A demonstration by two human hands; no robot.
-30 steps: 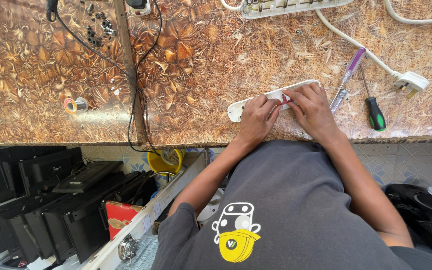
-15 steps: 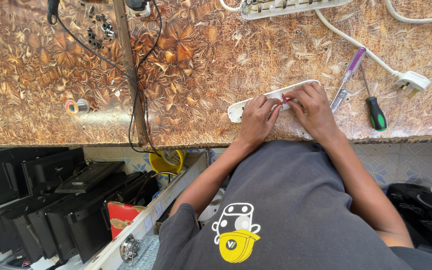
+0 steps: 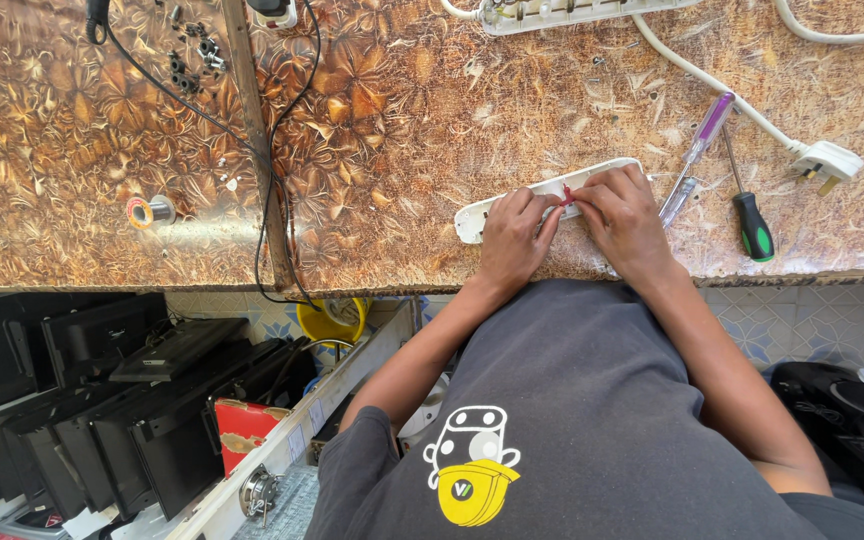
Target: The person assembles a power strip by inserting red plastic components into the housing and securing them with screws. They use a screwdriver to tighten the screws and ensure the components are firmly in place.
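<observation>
- Near the front edge of the desk (image 3: 372, 120) lies a white socket strip casing (image 3: 497, 205), and both your hands rest on it.
- Your left hand (image 3: 514, 240) presses flat on the casing, fingers together.
- Your right hand (image 3: 624, 215) pinches a small red wire (image 3: 567, 195) at the casing's middle.
- Just right of that hand lie a purple tester screwdriver (image 3: 697, 150) and a green-handled screwdriver (image 3: 752, 225).
- A white plug (image 3: 827, 160) lies beyond them.
</observation>
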